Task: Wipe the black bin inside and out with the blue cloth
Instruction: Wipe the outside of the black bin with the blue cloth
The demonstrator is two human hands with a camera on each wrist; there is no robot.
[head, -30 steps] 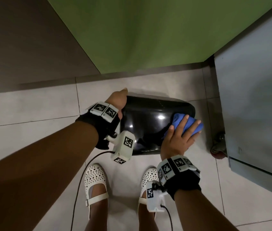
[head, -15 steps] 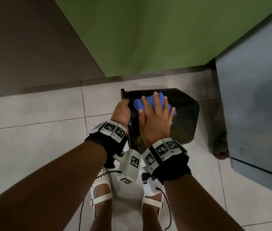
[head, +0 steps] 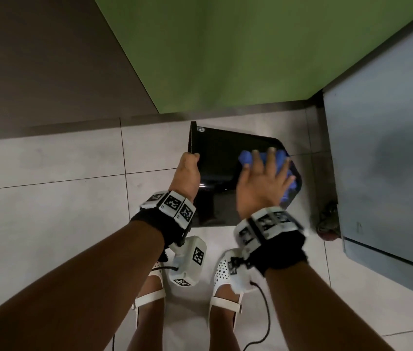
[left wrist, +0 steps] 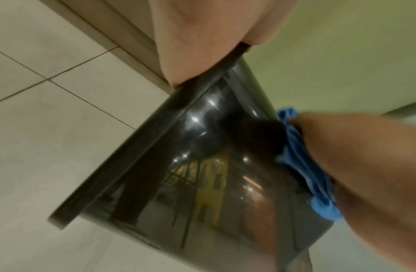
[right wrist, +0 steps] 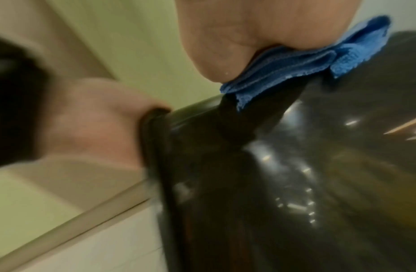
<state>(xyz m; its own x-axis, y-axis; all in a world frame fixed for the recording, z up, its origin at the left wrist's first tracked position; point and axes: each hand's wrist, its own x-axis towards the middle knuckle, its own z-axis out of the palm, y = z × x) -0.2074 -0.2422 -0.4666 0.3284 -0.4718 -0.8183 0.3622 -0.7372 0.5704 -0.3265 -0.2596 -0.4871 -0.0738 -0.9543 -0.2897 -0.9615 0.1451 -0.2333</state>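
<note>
In the head view, the black bin is seen tipped on its side above the tiled floor, its rim gripped at the left by the left hand, presumably so that an outer wall is turned upward for wiping. The blue cloth is pressed flat against that wall, near the bin's base end, by the right hand, whose fingers are spread straight over it. A grey cabinet stands just to the right. In the left wrist view, the rim is shown pinched between thumb and curled fingers of the holding hand, and the glossy wall is steadied while the cloth is bunched under the other palm. In the right wrist view, the folded cloth is seen trapped between palm and bin; the fingers themselves are out of frame there. The outside is judged to be the part in hand.
</note>
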